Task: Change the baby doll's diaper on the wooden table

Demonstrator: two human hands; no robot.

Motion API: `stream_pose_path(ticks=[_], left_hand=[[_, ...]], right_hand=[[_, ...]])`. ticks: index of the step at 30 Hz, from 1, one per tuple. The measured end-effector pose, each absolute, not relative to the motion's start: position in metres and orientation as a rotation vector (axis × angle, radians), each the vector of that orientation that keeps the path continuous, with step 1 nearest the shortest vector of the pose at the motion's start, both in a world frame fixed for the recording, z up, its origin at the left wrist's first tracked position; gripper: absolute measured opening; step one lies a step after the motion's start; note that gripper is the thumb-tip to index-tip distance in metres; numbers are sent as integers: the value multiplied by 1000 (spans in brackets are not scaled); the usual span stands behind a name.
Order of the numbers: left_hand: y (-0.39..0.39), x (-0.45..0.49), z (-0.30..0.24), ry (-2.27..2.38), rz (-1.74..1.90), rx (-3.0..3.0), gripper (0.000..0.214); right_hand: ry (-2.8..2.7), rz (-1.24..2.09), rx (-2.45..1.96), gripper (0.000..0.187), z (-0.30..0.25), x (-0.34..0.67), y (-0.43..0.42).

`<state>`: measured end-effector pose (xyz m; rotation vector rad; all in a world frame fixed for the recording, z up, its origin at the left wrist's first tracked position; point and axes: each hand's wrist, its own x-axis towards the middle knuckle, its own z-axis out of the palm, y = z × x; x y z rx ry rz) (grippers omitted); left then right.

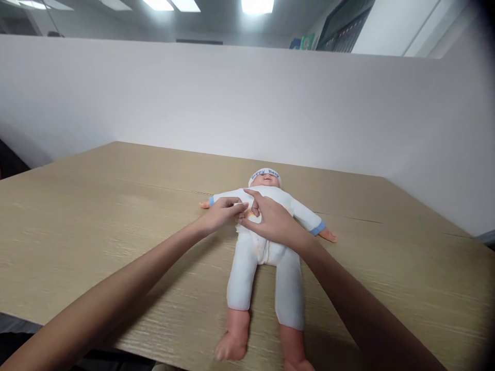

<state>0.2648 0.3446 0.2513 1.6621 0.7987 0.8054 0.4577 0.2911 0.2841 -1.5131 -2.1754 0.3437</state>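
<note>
A baby doll (266, 247) in a white romper with blue cuffs and a white cap lies on its back on the wooden table (96, 221), head away from me and bare feet near the front edge. Both my hands meet on its chest. My left hand (222, 214) has its fingers closed, pinching the white fabric at the doll's chest. My right hand (268, 219) rests on the torso with its fingers curled onto the same spot of the romper, thumb and forefinger pressed at the front opening.
A white partition wall (232, 103) stands along the table's far and right sides. A seam (348, 217) runs across the tabletop behind the doll. Ceiling lights and a dark window show above the partition.
</note>
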Motion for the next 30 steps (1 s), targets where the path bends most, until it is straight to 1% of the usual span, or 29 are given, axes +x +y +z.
stream_pose_path(ticks=[3, 5, 8, 10, 13, 17, 19, 21, 23, 25, 27, 28, 30], left_hand=[[347, 289, 254, 688, 785, 1637, 45], [348, 297, 247, 644, 865, 1573, 44], [350, 296, 225, 677, 1045, 1411, 38], [350, 292, 209, 715, 1114, 1388, 40], [350, 289, 190, 736, 1115, 1467, 46], [355, 290, 182, 731, 1083, 1496, 45], [357, 290, 184, 765, 1085, 1537, 40], [354, 287, 190, 883, 1135, 1603, 32], [342, 281, 202, 1024, 1238, 1677, 24], [319, 273, 217, 1063, 1342, 1791, 20], [290, 263, 233, 940, 1338, 1990, 16], [275, 259, 239, 838, 1250, 2119, 16], [249, 252, 245, 653, 952, 2366, 15]], right_hand=[[-2110, 419, -1492, 63, 284, 461, 294], [-2086, 426, -1483, 55, 283, 463, 296], [-2026, 449, -1490, 45, 279, 465, 299], [-1989, 460, -1485, 43, 276, 466, 300], [-1952, 452, -1462, 45, 272, 468, 303], [-1896, 415, -1435, 47, 268, 472, 311], [-1903, 329, -1398, 50, 269, 475, 313], [-1902, 203, -1351, 48, 272, 476, 310], [-1863, 119, -1330, 43, 276, 477, 296], [-1827, 103, -1339, 32, 280, 478, 270], [-1857, 162, -1351, 19, 279, 479, 235], [-1893, 236, -1356, 15, 277, 481, 217], [-1986, 452, -1386, 11, 270, 485, 182]])
